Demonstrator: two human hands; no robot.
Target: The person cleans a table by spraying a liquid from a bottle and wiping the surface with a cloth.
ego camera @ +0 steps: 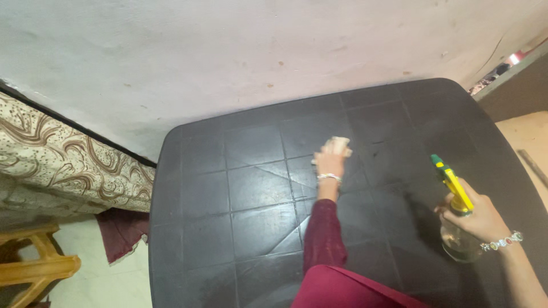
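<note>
A dark plastic table with a moulded square pattern fills the view. My left hand, in a maroon sleeve with a bracelet at the wrist, presses a small pale cloth flat on the tabletop near its far middle. My right hand grips a clear spray bottle by its neck, and the bottle's yellow and green trigger head points away from me above the table's right side.
A pale stained wall runs behind the table. A patterned beige fabric lies at the left, with a wooden stool and a maroon cloth on the floor below it. A ledge stands at the far right.
</note>
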